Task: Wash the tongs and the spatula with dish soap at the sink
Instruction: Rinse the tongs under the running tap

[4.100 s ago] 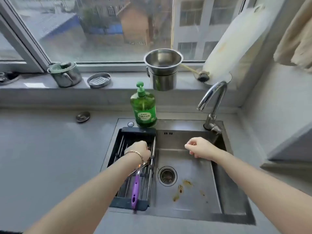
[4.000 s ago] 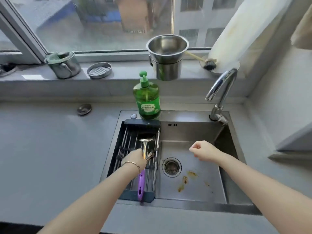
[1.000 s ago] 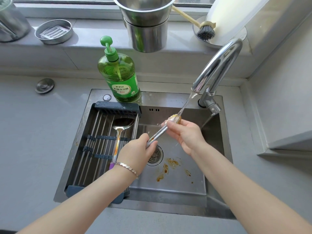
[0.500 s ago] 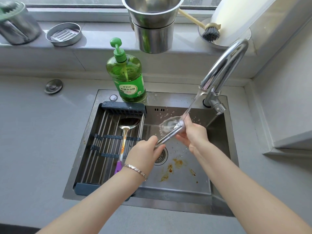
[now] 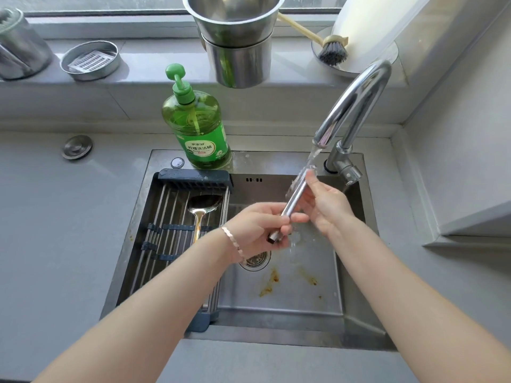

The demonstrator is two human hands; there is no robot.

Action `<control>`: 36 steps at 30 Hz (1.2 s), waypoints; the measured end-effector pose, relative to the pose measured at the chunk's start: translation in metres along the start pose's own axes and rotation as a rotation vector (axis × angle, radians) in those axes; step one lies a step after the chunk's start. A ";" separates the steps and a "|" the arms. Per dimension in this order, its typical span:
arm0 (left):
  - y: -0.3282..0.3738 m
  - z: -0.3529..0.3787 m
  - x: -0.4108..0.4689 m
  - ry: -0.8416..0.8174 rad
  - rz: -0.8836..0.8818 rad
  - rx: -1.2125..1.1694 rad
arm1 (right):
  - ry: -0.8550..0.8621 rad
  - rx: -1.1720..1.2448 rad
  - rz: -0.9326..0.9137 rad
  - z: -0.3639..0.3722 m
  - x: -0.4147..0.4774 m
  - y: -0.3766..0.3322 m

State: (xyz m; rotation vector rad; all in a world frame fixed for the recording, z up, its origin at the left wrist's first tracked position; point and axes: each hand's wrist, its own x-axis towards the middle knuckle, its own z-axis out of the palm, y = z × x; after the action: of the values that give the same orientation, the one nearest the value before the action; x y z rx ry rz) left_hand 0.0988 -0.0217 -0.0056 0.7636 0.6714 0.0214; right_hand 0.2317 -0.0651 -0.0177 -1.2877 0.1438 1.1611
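Over the middle of the steel sink [image 5: 276, 334], the left hand [image 5: 258, 229] wraps its fingers round the lower end of the steel tongs [image 5: 295, 197]. The tongs' arms are pressed together, and they slant up toward 1 o'clock into the water running from the faucet [image 5: 356, 100]. The right hand [image 5: 325, 207] lies almost flat against their upper part, thumb alongside the shaft, fingers not curled round it. At 9 o'clock in the basin, the spatula [image 5: 204, 204] rests on the roll-up drying rack [image 5: 166, 214], blade toward 12. The green dish soap bottle [image 5: 197, 128] stands on the rim at 11 o'clock.
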 end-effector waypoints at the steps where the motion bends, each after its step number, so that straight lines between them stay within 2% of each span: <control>1: 0.003 0.002 0.001 -0.017 -0.009 0.007 | 0.009 0.013 0.003 -0.001 0.002 -0.002; 3: 0.005 0.003 0.005 0.105 -0.021 0.112 | 0.010 0.013 0.004 -0.003 0.002 -0.003; 6: 0.002 -0.002 0.011 0.428 -0.037 0.476 | -0.046 -0.122 -0.014 -0.002 -0.004 0.004; 8: -0.003 -0.006 0.010 0.532 -0.045 0.671 | -0.057 -0.245 -0.024 -0.001 -0.006 0.010; 10: -0.009 -0.008 0.007 0.521 -0.009 0.758 | -0.022 -0.325 -0.045 0.000 -0.006 0.013; 13: -0.016 -0.004 -0.001 0.431 0.092 0.759 | 0.071 -0.411 -0.090 0.003 0.000 0.013; 15: -0.019 -0.005 -0.003 0.466 0.198 0.839 | 0.122 -0.428 -0.111 0.005 0.001 0.013; 20: -0.024 -0.012 -0.012 0.565 0.274 1.107 | 0.002 -0.370 -0.132 0.007 -0.003 0.014; 24: -0.023 -0.010 -0.015 0.581 0.262 1.031 | -0.156 -0.240 -0.044 0.000 -0.002 0.013; 26: -0.022 -0.009 -0.007 0.626 0.273 1.037 | -0.168 -0.238 -0.026 -0.003 -0.004 0.015; 29: -0.019 -0.007 0.005 0.668 0.265 0.962 | -0.022 -0.330 -0.089 -0.007 -0.008 0.016; 33: -0.012 -0.009 0.010 0.684 0.171 0.667 | 0.240 -0.552 -0.249 -0.029 -0.012 0.023; 36: -0.020 -0.022 0.006 0.738 0.069 0.598 | 0.189 -0.568 -0.126 -0.043 -0.013 0.036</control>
State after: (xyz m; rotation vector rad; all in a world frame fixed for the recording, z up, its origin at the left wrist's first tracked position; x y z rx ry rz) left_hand 0.0872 -0.0210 -0.0334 1.3767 1.3849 0.1781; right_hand 0.2206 -0.1123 -0.0484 -1.8790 -0.1400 1.0029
